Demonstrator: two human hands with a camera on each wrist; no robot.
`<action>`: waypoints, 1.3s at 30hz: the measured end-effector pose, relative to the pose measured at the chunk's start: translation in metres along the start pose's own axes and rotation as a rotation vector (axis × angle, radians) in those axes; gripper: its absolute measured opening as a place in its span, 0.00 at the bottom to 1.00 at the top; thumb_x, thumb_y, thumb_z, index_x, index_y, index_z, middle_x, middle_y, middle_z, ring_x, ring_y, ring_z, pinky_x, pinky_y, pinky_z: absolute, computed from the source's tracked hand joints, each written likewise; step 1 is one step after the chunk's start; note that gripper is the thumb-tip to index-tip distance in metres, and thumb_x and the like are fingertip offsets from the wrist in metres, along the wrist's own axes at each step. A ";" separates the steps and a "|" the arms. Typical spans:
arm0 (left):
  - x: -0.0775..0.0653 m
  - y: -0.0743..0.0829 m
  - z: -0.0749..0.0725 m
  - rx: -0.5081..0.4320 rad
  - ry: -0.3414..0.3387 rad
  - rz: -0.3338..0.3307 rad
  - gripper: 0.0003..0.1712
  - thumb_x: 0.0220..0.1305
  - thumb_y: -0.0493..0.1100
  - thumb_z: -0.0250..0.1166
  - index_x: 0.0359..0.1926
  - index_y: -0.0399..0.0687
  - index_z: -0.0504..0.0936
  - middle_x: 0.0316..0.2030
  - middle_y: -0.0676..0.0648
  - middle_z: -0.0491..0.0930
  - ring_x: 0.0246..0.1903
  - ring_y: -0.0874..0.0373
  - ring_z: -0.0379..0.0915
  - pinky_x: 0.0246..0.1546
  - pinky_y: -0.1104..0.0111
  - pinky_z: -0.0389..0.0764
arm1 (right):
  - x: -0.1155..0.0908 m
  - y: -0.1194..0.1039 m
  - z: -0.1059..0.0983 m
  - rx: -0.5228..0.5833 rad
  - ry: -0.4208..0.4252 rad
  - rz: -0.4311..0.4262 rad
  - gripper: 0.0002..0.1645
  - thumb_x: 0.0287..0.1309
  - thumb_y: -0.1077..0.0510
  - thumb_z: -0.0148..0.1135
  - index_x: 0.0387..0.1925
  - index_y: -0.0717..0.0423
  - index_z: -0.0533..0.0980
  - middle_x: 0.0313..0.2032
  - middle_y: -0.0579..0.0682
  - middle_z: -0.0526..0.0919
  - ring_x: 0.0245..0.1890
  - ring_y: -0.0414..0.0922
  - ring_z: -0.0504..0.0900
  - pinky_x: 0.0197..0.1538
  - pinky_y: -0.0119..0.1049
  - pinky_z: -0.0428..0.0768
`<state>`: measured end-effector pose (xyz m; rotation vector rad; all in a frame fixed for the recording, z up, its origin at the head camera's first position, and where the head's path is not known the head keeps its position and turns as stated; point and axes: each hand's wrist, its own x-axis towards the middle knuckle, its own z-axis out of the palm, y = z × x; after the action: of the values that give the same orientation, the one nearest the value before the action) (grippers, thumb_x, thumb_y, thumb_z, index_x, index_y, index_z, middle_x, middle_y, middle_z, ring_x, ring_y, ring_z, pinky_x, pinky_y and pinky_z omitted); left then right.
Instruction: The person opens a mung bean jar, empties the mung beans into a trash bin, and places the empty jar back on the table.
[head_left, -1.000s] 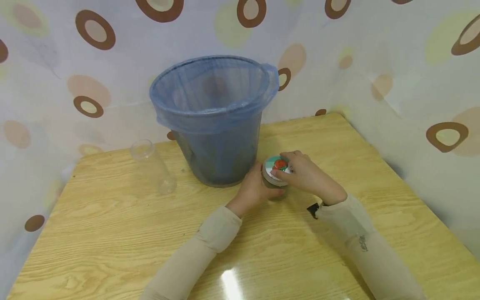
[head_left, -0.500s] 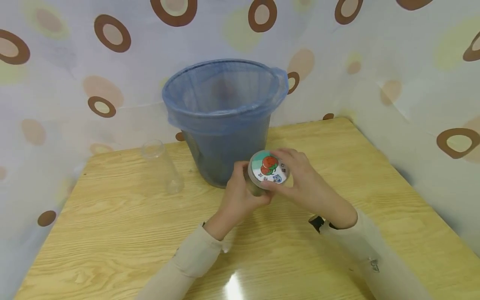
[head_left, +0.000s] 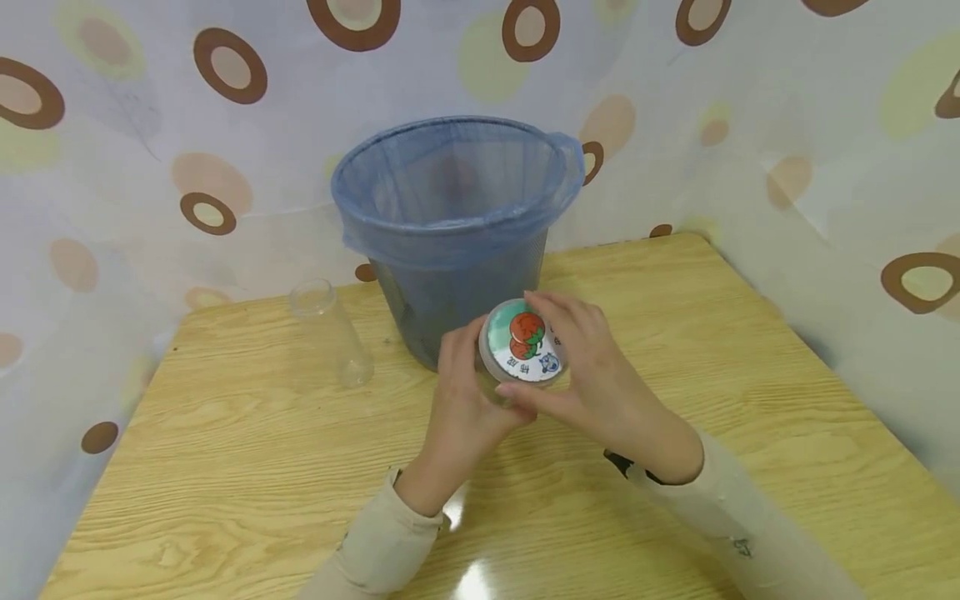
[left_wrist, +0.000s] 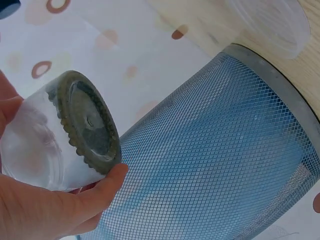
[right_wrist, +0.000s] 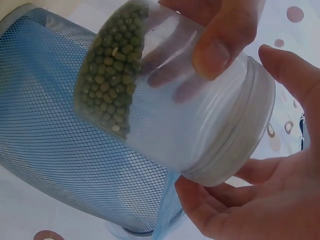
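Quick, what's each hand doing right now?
Left hand: holding the jar of small green beans around its side.
Right hand: gripping the jar's lid by its edge.

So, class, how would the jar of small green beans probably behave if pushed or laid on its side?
The jar would probably roll on its side, since it is round. Standing upright, it may resist tipping: the beans fill only its bottom part, so its weight likely sits low. Its clear surface looks smooth, so it might feel slippery.
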<state>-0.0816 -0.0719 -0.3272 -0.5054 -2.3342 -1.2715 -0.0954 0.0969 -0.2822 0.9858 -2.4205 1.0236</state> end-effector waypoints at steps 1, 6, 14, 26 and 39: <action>0.000 0.001 0.000 -0.001 0.008 0.013 0.52 0.36 0.35 0.77 0.64 0.38 0.61 0.54 0.42 0.65 0.54 0.52 0.62 0.53 0.60 0.73 | 0.000 -0.001 0.000 0.003 0.008 0.007 0.54 0.42 0.49 0.78 0.67 0.64 0.60 0.63 0.59 0.64 0.62 0.55 0.62 0.57 0.50 0.70; 0.001 0.003 -0.001 0.015 0.032 0.047 0.52 0.34 0.35 0.77 0.63 0.38 0.62 0.55 0.42 0.67 0.55 0.51 0.63 0.54 0.59 0.72 | 0.000 -0.002 -0.002 0.029 0.049 0.021 0.57 0.38 0.49 0.80 0.67 0.62 0.61 0.60 0.57 0.69 0.59 0.53 0.65 0.55 0.49 0.71; 0.001 0.005 -0.003 0.097 0.037 0.075 0.51 0.34 0.39 0.79 0.61 0.34 0.63 0.54 0.40 0.72 0.54 0.50 0.71 0.54 0.60 0.75 | 0.002 0.003 -0.004 0.074 0.080 -0.056 0.59 0.32 0.50 0.82 0.67 0.60 0.63 0.56 0.53 0.73 0.55 0.49 0.69 0.52 0.44 0.72; 0.000 0.006 -0.003 0.114 0.022 0.066 0.50 0.33 0.40 0.79 0.59 0.33 0.64 0.51 0.40 0.74 0.50 0.50 0.73 0.51 0.60 0.77 | 0.000 0.012 -0.004 0.120 0.056 -0.092 0.55 0.37 0.46 0.80 0.66 0.59 0.64 0.55 0.51 0.74 0.55 0.48 0.69 0.52 0.43 0.72; 0.000 0.003 -0.005 0.109 0.000 0.018 0.51 0.32 0.40 0.81 0.59 0.35 0.65 0.51 0.41 0.74 0.49 0.51 0.73 0.50 0.59 0.77 | 0.001 0.019 -0.002 0.140 0.057 -0.150 0.55 0.40 0.38 0.76 0.65 0.61 0.64 0.55 0.53 0.74 0.55 0.48 0.69 0.54 0.37 0.71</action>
<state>-0.0796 -0.0748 -0.3228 -0.4891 -2.3784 -1.1294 -0.1098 0.1072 -0.2902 1.1488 -2.2164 1.1626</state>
